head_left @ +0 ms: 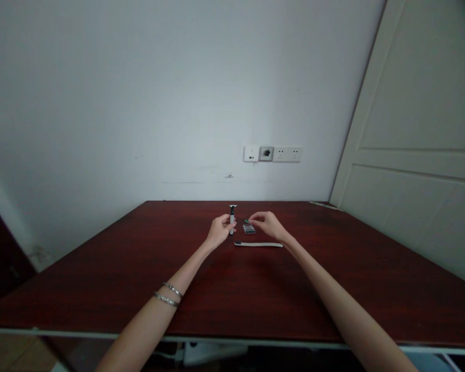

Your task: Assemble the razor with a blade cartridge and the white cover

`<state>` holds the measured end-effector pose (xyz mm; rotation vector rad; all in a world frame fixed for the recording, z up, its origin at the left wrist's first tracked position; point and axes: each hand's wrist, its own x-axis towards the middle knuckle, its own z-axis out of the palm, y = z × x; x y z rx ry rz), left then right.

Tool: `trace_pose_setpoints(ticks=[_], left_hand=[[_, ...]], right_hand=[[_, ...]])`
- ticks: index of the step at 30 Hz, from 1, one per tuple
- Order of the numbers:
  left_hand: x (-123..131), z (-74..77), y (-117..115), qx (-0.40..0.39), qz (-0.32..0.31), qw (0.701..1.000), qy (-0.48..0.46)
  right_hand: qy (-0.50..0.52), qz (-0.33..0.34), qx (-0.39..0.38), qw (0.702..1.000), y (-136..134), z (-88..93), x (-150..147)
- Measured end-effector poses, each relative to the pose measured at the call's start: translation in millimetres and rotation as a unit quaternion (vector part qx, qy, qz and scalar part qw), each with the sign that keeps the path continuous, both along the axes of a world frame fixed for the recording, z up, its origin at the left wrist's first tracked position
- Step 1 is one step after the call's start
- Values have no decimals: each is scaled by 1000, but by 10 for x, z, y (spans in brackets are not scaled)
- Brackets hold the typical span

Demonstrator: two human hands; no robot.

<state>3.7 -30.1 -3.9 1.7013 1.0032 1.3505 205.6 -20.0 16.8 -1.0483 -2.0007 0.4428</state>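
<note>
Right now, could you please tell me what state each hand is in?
Left hand: closed, holding the razor by its handle.
Right hand: closed, pinching a small green piece by the clear case.

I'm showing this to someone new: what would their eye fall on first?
At the dark red table, the left hand holds a razor, its head toward the wall, and the right hand pinches a small green piece close to a clear case. Nearer the viewer lies a pale strip with a dark end. Silvery bracelets circle the left forearm.
</note>
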Motion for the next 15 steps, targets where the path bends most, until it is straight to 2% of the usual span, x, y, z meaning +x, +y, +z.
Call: trace_pose_setpoints(ticks=[4,11,15], left_hand=[[11,30,-26,2,-10,1000,-6],[51,65,-67,-7,-32,999,-11],[60,77,-84,3,-45,999,-15]], right_hand=[[-7,21,-5,1000,-120,11,-102],[-50,-8,33,998,-143,-17,-212],[-65,0,58,996,-156,-32,-235]])
